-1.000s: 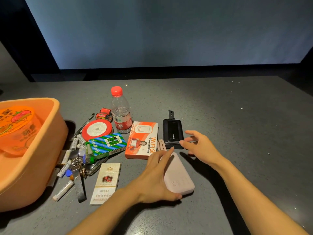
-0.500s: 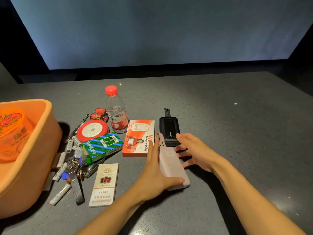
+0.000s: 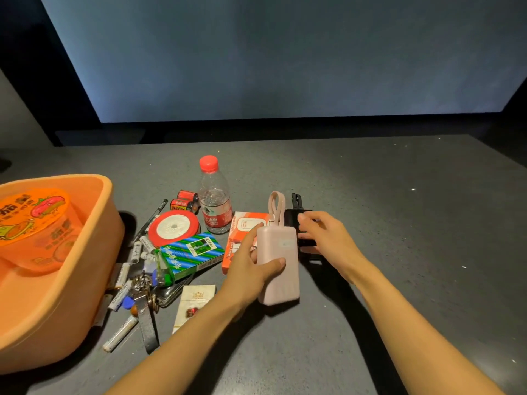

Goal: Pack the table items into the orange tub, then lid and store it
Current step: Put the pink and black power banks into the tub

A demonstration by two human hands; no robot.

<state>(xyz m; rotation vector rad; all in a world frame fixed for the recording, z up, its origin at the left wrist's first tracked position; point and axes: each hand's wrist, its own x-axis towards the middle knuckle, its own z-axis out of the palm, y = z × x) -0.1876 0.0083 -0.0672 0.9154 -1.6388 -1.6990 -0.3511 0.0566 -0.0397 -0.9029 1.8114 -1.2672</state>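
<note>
The orange tub [image 3: 109, 203] stands at the left table edge with an orange noodle cup [image 3: 34, 220] inside. My left hand [image 3: 251, 269] grips a pink power bank [image 3: 281, 252], raised off the table and tilted, its loop strap pointing away from me. Just right of it, my right hand [image 3: 328, 240] curls over a black power bank [image 3: 289, 220] that lies on the table and is mostly hidden under the fingers.
Between tub and hands lie a water bottle [image 3: 214, 206], an orange WiFi box [image 3: 235, 249], a green box [image 3: 191, 255], a red ribbon spool [image 3: 172, 226], a cigarette pack [image 3: 194, 306], keys [image 3: 145, 292], a pen [image 3: 151, 218] and several batteries.
My left hand has picked the pink power bank up from flat on the table. My right hand has moved left onto the black power bank and closed over it.
</note>
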